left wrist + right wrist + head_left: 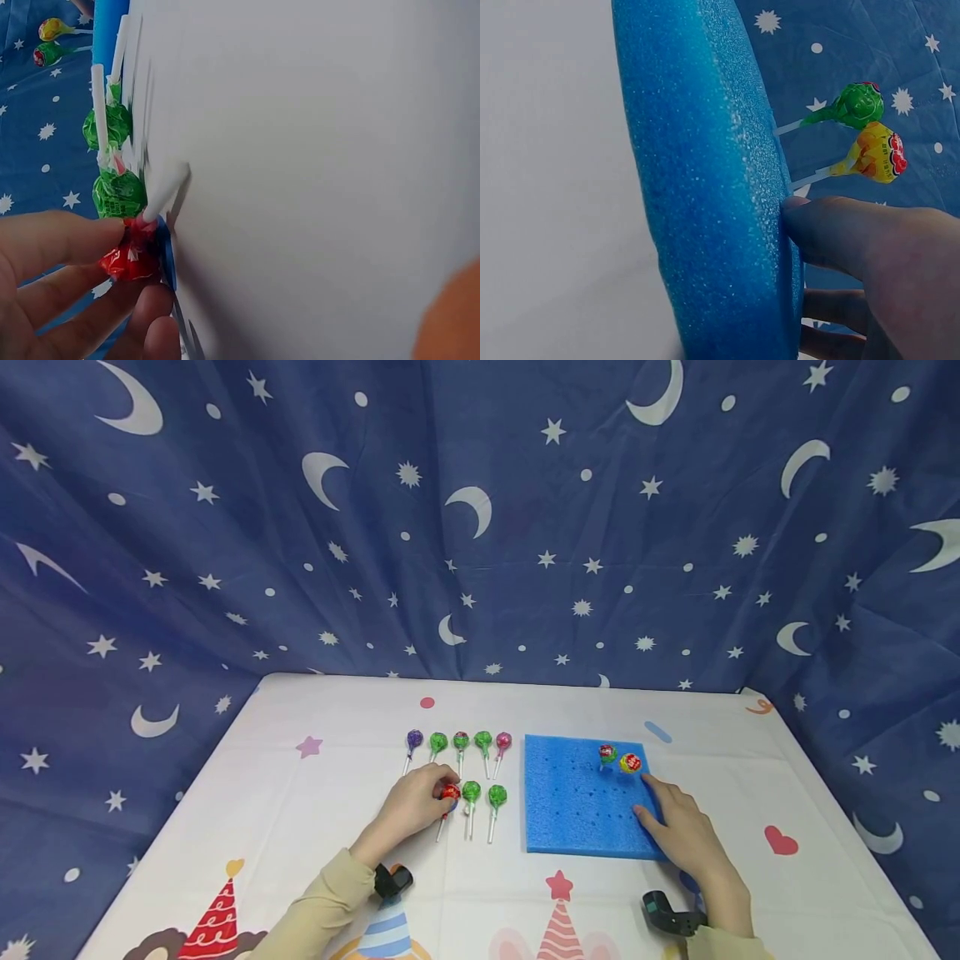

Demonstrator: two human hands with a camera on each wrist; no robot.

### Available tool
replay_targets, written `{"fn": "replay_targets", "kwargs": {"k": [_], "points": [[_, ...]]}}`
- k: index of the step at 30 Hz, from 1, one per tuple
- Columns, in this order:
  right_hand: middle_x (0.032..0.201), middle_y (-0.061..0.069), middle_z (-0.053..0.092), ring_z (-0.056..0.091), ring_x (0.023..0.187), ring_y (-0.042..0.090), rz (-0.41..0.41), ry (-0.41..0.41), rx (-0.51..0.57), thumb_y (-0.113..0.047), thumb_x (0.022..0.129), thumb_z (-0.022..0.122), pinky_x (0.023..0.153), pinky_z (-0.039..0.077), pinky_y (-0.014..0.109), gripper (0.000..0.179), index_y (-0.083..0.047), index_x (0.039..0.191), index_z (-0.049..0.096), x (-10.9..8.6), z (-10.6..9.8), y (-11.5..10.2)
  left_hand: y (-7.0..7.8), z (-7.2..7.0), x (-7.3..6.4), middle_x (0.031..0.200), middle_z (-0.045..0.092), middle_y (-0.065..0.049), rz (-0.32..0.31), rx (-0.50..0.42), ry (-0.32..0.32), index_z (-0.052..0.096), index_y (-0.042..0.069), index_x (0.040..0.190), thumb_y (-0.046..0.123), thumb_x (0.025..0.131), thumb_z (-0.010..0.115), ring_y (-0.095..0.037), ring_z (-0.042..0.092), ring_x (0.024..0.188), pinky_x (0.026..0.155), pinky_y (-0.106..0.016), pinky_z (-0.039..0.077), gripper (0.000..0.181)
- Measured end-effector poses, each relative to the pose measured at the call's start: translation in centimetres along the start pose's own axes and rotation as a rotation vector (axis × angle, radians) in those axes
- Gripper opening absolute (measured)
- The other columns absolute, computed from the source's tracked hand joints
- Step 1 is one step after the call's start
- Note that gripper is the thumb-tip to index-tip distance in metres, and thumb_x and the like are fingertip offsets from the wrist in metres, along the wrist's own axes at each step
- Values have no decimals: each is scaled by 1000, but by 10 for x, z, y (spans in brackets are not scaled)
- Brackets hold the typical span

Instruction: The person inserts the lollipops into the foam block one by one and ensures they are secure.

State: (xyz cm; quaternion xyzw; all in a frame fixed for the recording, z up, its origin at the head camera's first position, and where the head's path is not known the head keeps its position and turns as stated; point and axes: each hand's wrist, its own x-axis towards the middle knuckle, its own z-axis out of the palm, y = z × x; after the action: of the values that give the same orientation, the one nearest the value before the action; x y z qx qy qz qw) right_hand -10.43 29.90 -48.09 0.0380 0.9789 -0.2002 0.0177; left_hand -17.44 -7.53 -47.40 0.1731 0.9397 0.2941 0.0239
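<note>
My left hand [411, 803] pinches a red-wrapped lollipop [133, 251] by its head between thumb and fingers; its white stick angles toward the table. Beside it lie two green lollipops [471, 792] in the near row. A blue foam block [570, 827] lies to the right, with rows of small holes in its top. Two lollipops stand in its far right part: a green and red one [855, 105] and a yellow one [877, 154]. My right hand [686, 831] rests on the block's right edge, its thumb touching the top and the other fingers extended.
Behind the left hand lies a far row of lollipops: a purple one [414, 739], several green ones [483, 740] and a pink one [503, 741]. The white tablecloth [360, 718] has printed figures. A blue curtain [517, 610] with moons and stars hangs behind.
</note>
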Motion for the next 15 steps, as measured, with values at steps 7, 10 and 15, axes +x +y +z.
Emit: {"fn": "replay_targets", "kwargs": {"k": [7,10,15], "points": [[145,30,38,31,134,52,4,-7,3,-36,96,54,102,28,72,66,-2,148,31,0,1,1,-1,-1,0,79,59,0,-12,-20,-6,70,11,98,7,80,72,-10,45,63,56,-23,33,19],[145,30,38,30,134,52,4,-9,6,-36,96,54,102,27,72,66,-2,148,30,0,1,1,-1,-3,-1,80,58,0,-18,-29,0,70,11,97,6,79,72,-10,45,63,56,-23,34,19],[145,30,38,30,134,52,0,-6,7,-36,96,54,103,27,72,66,-2,148,30,0,0,1,0,-5,-2,80,57,1,-13,-35,18,69,11,97,6,78,72,-10,46,64,57,-24,35,20]]}}
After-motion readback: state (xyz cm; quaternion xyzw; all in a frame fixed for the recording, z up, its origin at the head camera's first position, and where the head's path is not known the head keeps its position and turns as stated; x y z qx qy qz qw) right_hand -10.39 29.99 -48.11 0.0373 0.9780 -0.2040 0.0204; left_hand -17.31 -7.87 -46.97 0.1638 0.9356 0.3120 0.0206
